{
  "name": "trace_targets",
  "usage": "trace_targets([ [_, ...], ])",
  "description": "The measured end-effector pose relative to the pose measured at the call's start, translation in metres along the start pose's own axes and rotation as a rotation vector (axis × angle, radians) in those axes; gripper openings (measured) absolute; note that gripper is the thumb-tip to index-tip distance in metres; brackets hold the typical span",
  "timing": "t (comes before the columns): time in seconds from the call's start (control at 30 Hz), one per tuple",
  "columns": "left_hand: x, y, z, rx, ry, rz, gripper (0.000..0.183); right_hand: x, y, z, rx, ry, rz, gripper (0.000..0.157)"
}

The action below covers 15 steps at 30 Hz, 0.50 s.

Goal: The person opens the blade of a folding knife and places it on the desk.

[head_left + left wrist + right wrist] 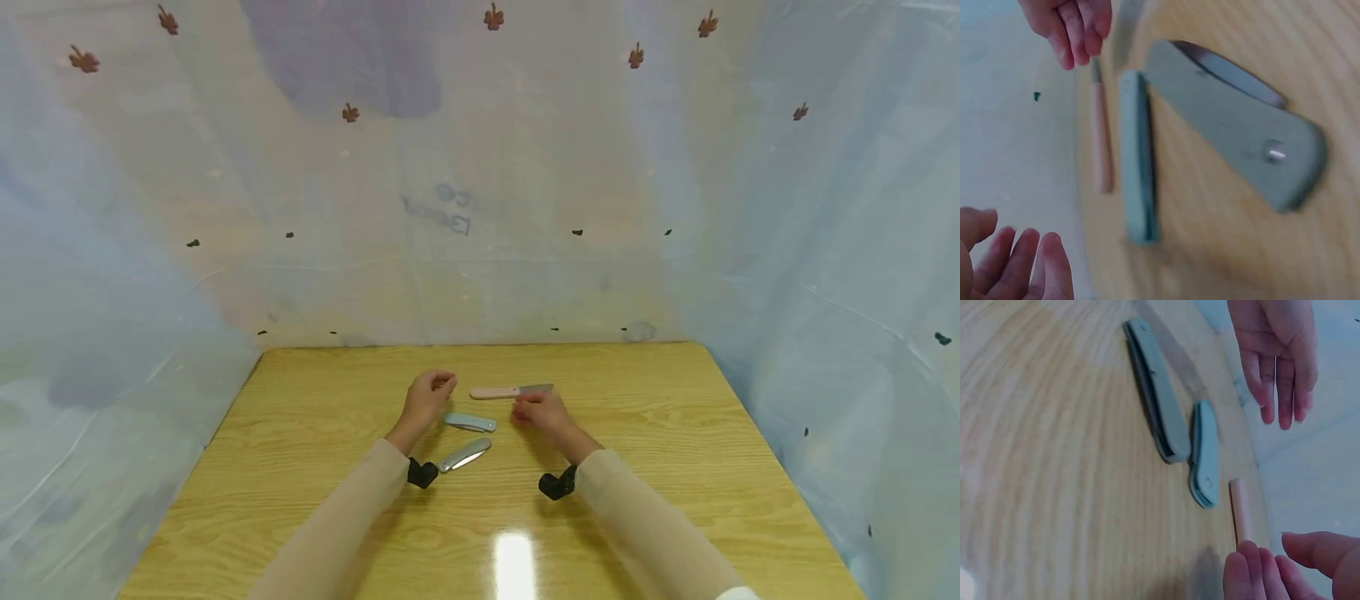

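Note:
Three folding knives lie on the table. The farthest, a pink-handled knife, has its blade unfolded toward the right. Nearer lies a light blue folding knife, folded, and closest a grey-green folding knife, its blade edge showing along the handle. My left hand hovers left of the pink and blue knives, fingers loosely bent, thumb apart, nothing held. Over the pink knife's blade is my right hand, overlapping it in the head view. In the right wrist view, its thumb stands away from the fingers, with nothing between.
Pale plastic sheeting with small leaf marks hangs behind the table and at both sides. Black wrist cameras sit below the hands, the left one beside the grey-green knife. A bright reflection shows on the table's front.

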<state>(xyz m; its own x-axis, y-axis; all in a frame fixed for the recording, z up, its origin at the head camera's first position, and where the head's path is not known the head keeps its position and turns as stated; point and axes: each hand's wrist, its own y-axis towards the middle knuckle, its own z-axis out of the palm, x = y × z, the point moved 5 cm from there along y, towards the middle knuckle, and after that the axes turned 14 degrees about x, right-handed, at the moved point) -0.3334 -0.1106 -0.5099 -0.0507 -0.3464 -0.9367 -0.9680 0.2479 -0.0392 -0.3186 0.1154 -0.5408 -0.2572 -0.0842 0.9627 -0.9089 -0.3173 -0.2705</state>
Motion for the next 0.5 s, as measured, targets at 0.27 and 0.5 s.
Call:
trace_targets([
  [0.27,0.027,-0.007,0.013,0.141,0.113,-0.026,0.026,-0.017,-0.005,0.015,0.083,0.054,0.075,0.029],
  [0.5,0.034,-0.007,0.02,0.17,0.213,0.005,0.024,-0.02,-0.001,0.023,0.094,0.076,0.05,0.029],
])
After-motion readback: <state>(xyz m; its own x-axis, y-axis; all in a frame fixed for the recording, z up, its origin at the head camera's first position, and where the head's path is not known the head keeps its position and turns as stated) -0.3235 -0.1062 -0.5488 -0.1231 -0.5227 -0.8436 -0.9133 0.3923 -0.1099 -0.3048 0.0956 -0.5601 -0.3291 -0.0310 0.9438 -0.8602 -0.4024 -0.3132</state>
